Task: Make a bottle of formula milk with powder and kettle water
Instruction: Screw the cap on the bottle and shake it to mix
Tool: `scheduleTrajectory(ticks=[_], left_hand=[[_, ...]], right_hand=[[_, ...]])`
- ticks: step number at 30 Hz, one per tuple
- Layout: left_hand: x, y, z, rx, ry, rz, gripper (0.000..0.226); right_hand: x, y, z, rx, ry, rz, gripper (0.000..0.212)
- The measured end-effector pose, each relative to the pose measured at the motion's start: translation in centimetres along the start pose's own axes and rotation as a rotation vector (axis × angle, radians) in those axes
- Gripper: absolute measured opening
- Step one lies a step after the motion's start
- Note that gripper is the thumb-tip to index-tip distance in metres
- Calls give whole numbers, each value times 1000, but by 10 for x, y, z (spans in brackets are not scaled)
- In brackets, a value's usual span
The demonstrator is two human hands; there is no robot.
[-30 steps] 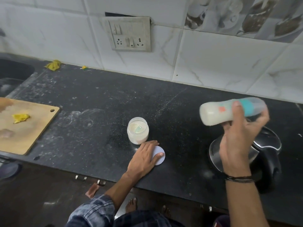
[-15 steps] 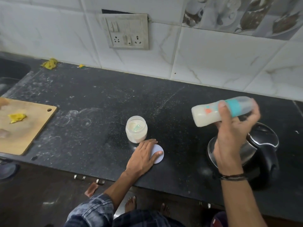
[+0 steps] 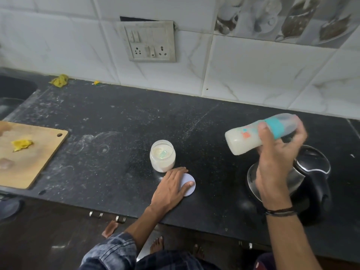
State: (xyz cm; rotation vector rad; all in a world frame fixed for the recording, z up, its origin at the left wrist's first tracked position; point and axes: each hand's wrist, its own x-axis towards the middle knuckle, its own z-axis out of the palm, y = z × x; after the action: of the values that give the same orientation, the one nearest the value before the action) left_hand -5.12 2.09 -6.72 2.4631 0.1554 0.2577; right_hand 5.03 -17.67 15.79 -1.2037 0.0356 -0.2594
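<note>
The left hand [image 3: 171,187] lies flat over a round white lid [image 3: 190,187], hiding all but its right rim. The right hand [image 3: 276,164] and its wrist cover the middle of the kettle [image 3: 315,172]. The cap end of the bottle [image 3: 251,138] is blurred and partly behind the fingers. The cutting board [image 3: 39,158] and the sink [image 3: 13,94] are cut off by the left edge of the frame. A pale greenish thing inside the jar [image 3: 162,158] is too small to tell

black counter [image 3: 116,133] | open powder jar [image 3: 162,158] centre | lid [image 3: 190,189] just beside | kettle [image 3: 311,182] right | cutting board [image 3: 35,162] left
</note>
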Motion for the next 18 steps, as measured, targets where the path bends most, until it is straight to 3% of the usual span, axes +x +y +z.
scheduleTrajectory(ticks=[4, 7, 11, 15, 18], left_hand=[[3, 4, 0, -2, 6, -6, 57], [-1, -1, 1, -5, 5, -1, 57], [3, 3, 0, -11, 2, 1, 58], [0, 0, 0, -9, 4, 0, 57], [1, 1, -1, -9, 0, 7, 56]], right_hand=[[4, -7, 3, 132, 143, -86, 72], [1, 1, 2, -34, -30, 48, 68], [-1, -1, -2, 53, 55, 24, 66], [0, 0, -5, -57, -95, 83, 69], [2, -8, -5, 47, 54, 5, 69]])
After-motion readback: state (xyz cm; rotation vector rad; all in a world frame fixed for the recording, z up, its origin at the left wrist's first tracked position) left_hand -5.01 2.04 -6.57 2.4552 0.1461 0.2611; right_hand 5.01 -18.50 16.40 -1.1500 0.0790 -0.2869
